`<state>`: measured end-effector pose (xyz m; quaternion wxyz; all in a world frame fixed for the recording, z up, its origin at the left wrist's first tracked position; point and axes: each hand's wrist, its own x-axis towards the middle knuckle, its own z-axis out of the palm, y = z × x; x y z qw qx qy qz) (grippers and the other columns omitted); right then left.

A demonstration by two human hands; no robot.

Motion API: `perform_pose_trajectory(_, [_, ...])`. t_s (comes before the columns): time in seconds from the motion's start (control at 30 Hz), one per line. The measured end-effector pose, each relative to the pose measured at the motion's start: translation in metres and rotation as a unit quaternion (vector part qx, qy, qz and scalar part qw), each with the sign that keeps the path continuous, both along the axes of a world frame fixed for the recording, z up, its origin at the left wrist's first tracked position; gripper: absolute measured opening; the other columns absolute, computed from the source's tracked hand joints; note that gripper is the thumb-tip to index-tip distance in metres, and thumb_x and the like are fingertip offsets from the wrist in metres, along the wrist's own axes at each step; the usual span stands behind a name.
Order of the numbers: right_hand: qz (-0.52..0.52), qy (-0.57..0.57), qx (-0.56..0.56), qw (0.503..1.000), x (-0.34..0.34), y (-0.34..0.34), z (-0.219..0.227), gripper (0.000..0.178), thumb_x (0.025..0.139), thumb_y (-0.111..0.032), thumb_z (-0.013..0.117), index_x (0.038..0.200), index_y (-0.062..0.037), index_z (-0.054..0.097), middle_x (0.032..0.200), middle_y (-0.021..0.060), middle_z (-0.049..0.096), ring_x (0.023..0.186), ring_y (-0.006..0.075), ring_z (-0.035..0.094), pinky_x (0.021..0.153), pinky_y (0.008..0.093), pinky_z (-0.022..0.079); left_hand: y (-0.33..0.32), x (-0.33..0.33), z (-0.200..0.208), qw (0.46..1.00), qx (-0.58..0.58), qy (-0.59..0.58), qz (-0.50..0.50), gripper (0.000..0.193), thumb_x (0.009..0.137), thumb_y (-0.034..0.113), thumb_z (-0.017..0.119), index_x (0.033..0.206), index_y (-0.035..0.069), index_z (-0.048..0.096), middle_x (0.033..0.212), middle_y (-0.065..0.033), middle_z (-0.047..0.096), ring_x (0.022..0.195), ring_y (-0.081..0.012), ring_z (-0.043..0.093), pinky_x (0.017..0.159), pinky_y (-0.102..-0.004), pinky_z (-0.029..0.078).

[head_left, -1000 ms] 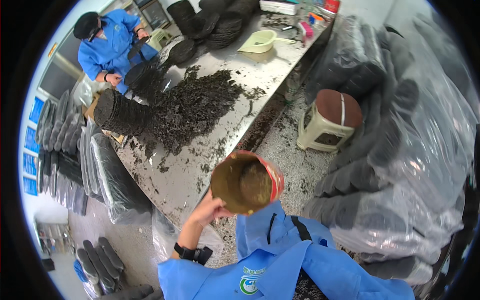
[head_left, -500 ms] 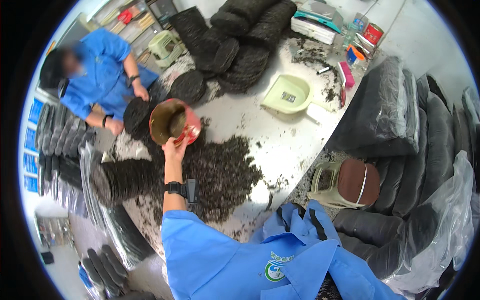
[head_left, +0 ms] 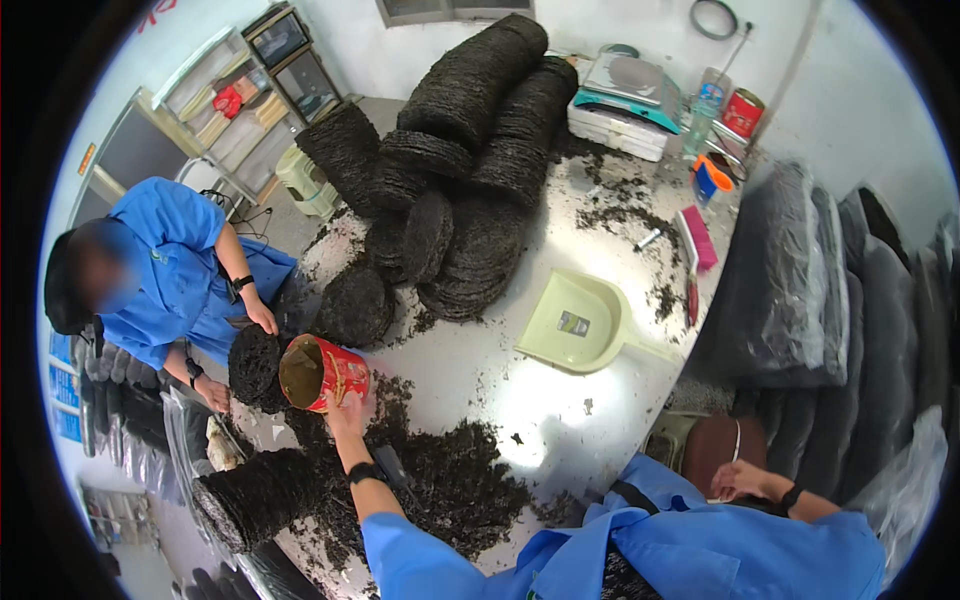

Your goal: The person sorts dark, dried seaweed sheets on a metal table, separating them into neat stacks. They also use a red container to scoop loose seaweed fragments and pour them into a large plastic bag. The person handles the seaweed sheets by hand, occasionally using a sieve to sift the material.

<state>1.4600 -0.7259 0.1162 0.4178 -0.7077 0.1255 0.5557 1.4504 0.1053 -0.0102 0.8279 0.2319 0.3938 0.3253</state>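
My left hand (head_left: 347,412) grips a red tin can (head_left: 345,374) by its side. The can is tilted with its open mouth toward the left, and its inner wall shows a dull gold. It hovers over the table beside a dark round cake (head_left: 256,368) that looks like dried seaweed, which a co-worker's hand (head_left: 262,318) touches. Loose dark flakes (head_left: 455,478) lie under my left forearm. At the lower right, my right hand (head_left: 738,482) is beside a brown-topped stool (head_left: 712,450), fingers curled; what they hold, if anything, is hidden.
Stacks of dark round cakes (head_left: 480,90) stand at the back. A pale green dustpan (head_left: 590,350), a pink brush (head_left: 697,240) and a scale (head_left: 628,100) are on the table (head_left: 480,370). Filled dark bags (head_left: 770,290) line the right side; another roll of cakes (head_left: 255,497) lies near left.
The view has tilted up, showing more of the back wall. My right hand has come into sight by the stool. The can stays in my left hand, closer to the co-worker's cake, its mouth turned further left.
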Motion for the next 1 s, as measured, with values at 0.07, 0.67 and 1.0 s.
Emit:
perform_pose_trajectory(0.07, [0.025, -0.065, 0.017, 0.997, 0.074, 0.007, -0.009, 0.013, 0.089, -0.011, 0.053, 0.088, -0.002, 0.061, 0.076, 0.0071, 0.065, 0.064, 0.0153, 0.063, 0.058, 0.0267, 0.053, -0.021, 0.007, 0.0, 0.994, 0.015, -0.051, -0.096, 0.047, 0.089, 0.024, 0.062, 0.128, 0.004, 0.043, 0.124, -0.0131, 0.051, 0.109, -0.027, 0.053, 0.089, -0.0394, 0.047])
perform_pose_trajectory(0.67, [0.248, -0.571, 0.209, 0.754, 0.549, 0.225, -0.01, 0.016, 0.089, -0.017, 0.054, 0.099, -0.0048, 0.056, 0.078, 0.0112, 0.061, 0.069, 0.0272, 0.06, 0.063, 0.0365, 0.049, -0.2, 0.342, 0.096, 0.399, 0.732, 0.518, -0.192, 0.064, 0.078, 0.024, 0.068, 0.13, 0.003, 0.036, 0.122, -0.0225, 0.045, 0.11, -0.0393, 0.046, 0.089, -0.0463, 0.042])
perform_pose_trajectory(1.0, [0.098, -0.739, 0.202, 0.636, 0.739, 0.355, 0.059, 0.025, 0.091, -0.029, 0.054, 0.108, -0.0095, 0.055, 0.086, 0.012, 0.057, 0.077, 0.0295, 0.059, 0.069, 0.0363, 0.049, -0.224, 0.413, 0.2, 0.636, 0.583, 0.499, 0.079, 0.05, 0.082, 0.034, 0.065, 0.112, -0.003, 0.049, 0.1, -0.0276, 0.061, 0.093, -0.0449, 0.059, 0.081, -0.047, 0.046])
